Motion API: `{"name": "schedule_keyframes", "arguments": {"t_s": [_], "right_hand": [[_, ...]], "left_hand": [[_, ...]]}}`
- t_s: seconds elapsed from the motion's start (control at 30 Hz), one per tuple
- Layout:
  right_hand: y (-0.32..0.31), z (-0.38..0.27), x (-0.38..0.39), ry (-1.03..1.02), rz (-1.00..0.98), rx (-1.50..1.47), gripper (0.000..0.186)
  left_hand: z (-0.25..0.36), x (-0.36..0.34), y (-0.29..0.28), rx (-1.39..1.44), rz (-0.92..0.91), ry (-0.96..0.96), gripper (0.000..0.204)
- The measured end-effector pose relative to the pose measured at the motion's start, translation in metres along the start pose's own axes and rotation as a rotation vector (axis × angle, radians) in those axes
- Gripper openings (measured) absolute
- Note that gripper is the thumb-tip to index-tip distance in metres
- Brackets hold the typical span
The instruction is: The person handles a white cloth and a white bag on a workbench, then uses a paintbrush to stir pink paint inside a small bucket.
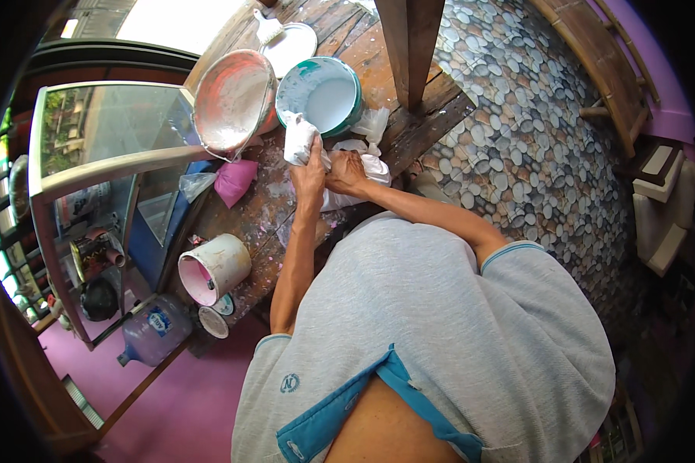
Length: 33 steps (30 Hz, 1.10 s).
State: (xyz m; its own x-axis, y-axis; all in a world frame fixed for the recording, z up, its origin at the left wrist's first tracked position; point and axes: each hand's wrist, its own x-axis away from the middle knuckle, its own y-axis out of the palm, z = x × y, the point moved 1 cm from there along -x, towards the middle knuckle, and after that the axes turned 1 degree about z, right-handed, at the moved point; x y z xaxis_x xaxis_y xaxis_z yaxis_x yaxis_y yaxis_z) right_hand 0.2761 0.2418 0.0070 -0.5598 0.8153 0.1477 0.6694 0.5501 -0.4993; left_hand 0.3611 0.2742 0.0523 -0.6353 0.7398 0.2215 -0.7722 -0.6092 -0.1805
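Note:
My left hand (310,167) is closed around a white plastic bag (300,139), whose bulging upper part rests at the near rim of a teal bucket (354,116). Whitish liquid fills the bottom of that bucket. Just to the right, my right hand (347,173) is bent with its fingers curled in, pressed against white plastic (374,168) that lies on the wooden table; the fingertips are partly hidden. A reddish bucket (266,116) coated with white paste stands left of the teal one, its wire handle hanging down in front.
Left of my forearm lie a pink bag (236,182) and a tipped white pail (228,261) with pink inside. A brush (268,28) and round lid (289,46) are behind the buckets. A glass-paned case (116,174) borders the left; a wooden post (409,54) rises at right.

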Motion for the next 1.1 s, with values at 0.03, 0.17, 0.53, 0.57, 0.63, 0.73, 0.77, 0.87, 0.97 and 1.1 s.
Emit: {"name": "schedule_keyframes", "arguments": {"t_s": [0.03, 0.17, 0.53, 0.57, 0.63, 0.73, 0.77, 0.87, 0.97, 1.1], "right_hand": [[0.001, 0.002, -0.002, 0.016, -0.030, -0.019, 0.036], [-0.003, 0.001, -0.001, 0.035, -0.113, -0.069, 0.032], [-0.005, -0.005, -0.003, -0.001, -0.149, -0.083, 0.035], [-0.007, -0.007, -0.003, 0.000, -0.135, -0.077, 0.036], [-0.009, -0.012, -0.003, 0.002, -0.150, -0.082, 0.036], [-0.013, -0.018, -0.004, -0.005, -0.151, -0.113, 0.037], [-0.012, -0.020, -0.007, 0.029, -0.179, -0.103, 0.037], [-0.016, -0.025, -0.005, 0.070, -0.205, -0.111, 0.038], [-0.018, -0.025, -0.006, 0.071, -0.214, -0.113, 0.039], [-0.018, -0.026, -0.006, 0.052, -0.213, -0.123, 0.039]], "left_hand": [[0.006, 0.000, -0.002, -0.093, -0.051, -0.001, 0.040], [0.020, -0.003, -0.010, 0.147, -0.194, -0.074, 0.049], [0.030, -0.013, -0.002, 0.131, -0.102, -0.192, 0.036], [0.033, -0.013, -0.001, 0.102, -0.089, -0.179, 0.031], [0.038, -0.011, 0.000, 0.065, -0.071, -0.165, 0.029], [0.045, -0.009, 0.003, 0.003, -0.045, -0.128, 0.028], [0.043, -0.010, 0.002, -0.038, -0.020, -0.121, 0.030], [0.037, -0.012, -0.004, -0.210, 0.025, -0.123, 0.041], [0.037, -0.011, -0.004, -0.307, 0.040, -0.069, 0.048], [0.042, -0.011, -0.005, -0.387, 0.049, -0.090, 0.049]]}}
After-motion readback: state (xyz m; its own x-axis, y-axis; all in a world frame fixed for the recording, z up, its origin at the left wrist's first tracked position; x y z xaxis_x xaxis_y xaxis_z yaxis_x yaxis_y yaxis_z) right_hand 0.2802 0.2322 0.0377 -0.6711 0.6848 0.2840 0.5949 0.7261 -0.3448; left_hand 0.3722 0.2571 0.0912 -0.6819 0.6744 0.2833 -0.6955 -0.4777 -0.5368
